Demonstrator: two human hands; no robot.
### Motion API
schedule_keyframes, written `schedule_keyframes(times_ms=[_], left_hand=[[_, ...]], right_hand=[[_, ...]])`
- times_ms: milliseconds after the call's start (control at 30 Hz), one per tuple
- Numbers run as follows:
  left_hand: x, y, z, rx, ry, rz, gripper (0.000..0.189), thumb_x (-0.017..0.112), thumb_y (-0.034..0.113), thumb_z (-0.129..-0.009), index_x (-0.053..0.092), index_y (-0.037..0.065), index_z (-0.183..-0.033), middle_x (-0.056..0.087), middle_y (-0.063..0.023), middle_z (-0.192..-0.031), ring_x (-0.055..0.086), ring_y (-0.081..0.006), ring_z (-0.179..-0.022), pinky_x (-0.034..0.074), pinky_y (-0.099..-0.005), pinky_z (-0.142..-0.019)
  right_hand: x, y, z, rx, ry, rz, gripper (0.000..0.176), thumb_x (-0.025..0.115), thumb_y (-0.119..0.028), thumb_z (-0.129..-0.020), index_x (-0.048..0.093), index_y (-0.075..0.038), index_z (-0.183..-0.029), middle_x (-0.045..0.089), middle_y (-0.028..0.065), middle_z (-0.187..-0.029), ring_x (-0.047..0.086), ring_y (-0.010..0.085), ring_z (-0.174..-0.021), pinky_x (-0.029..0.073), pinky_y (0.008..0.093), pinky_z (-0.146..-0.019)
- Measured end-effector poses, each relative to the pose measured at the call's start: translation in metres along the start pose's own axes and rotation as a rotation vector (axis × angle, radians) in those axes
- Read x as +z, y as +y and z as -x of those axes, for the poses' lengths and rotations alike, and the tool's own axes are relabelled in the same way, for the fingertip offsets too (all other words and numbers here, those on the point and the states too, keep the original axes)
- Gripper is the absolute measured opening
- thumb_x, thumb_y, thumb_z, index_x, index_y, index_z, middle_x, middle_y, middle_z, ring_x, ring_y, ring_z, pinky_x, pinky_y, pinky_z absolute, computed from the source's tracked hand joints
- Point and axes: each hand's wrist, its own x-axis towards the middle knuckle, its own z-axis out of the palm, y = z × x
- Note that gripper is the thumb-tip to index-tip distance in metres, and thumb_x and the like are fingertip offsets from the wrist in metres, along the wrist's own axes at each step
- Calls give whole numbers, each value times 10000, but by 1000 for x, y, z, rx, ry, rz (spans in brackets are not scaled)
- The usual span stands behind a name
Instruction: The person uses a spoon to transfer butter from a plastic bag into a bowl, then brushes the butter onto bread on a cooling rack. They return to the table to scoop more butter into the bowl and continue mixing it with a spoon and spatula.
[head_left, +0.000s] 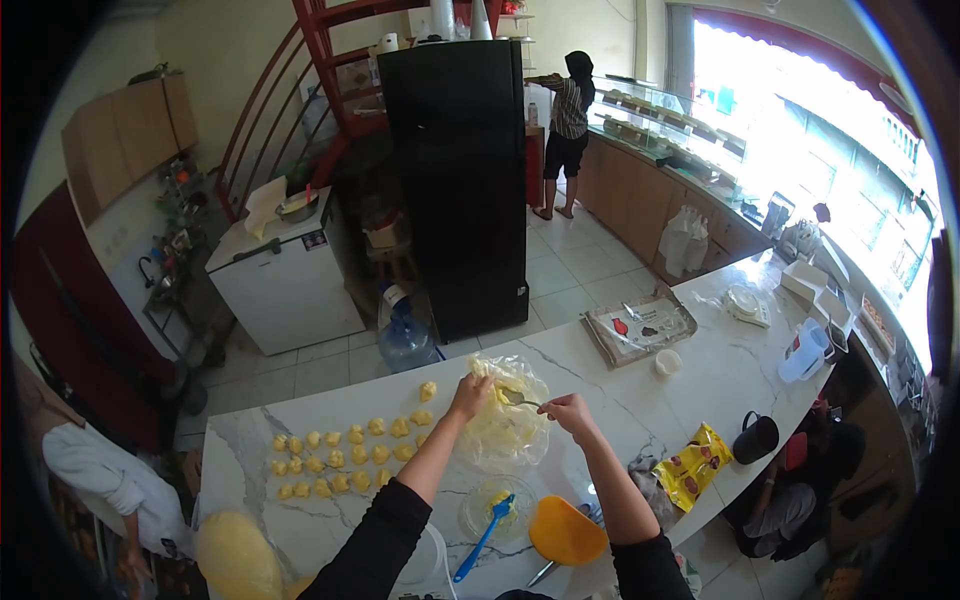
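Observation:
My left hand is closed on the rim of a clear plastic bag that holds something pale yellow. Pinched in my right hand is the handle of a metal spoon, whose bowl end is at the bag's mouth. Rows of small yellow dough pieces lie on the marble counter to the left. Nearer to me are a clear bowl with yellow residue, a blue spatula resting on it, and an orange-yellow scraper or lid.
To the right are a yellow packet, a dark mug, a small white cup, a flat printed package, a scale and a clear jug. People are at far left, lower right and the back display counter.

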Motion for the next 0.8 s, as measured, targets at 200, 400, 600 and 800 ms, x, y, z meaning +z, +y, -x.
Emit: schedule_keyframes(times_ms=[200, 400, 600, 800], left_hand=[[-6, -10, 14, 214, -97, -234, 175, 403, 108, -739, 509, 11, -838, 527, -178, -806, 498, -318, -774, 392, -342, -692], [-1, -33, 14, 124, 6, 171, 230, 414, 45, -716, 510, 22, -924, 545, -113, -856, 514, -243, -799, 398, -302, -707], [-14, 20, 18, -211, -64, 714, 317, 366, 5, -691, 503, 47, -973, 536, -24, -919, 499, -93, -831, 387, -214, -719], [-14, 48, 26, -218, -161, 810, 292, 337, 5, -689, 504, 59, -922, 540, -8, -882, 507, -70, -755, 383, -174, -664]], right_hand=[[0, -8, 10, -134, 51, 2, 154, 534, -151, -688, 622, -26, -697, 465, -19, -530, 394, 56, -500, 303, 198, -444], [-17, -5, 19, -256, 44, -128, 151, 514, -126, -695, 608, -8, -691, 445, -12, -491, 382, 46, -475, 305, 209, -428], [-24, 16, 28, -117, -2, 145, 164, 530, -199, -646, 636, -83, -695, 452, 24, -442, 410, 96, -431, 335, 253, -425], [-9, 16, 34, 24, 89, 243, 152, 538, -165, -631, 637, -64, -685, 469, 1, -477, 415, 79, -444, 339, 253, -430]])
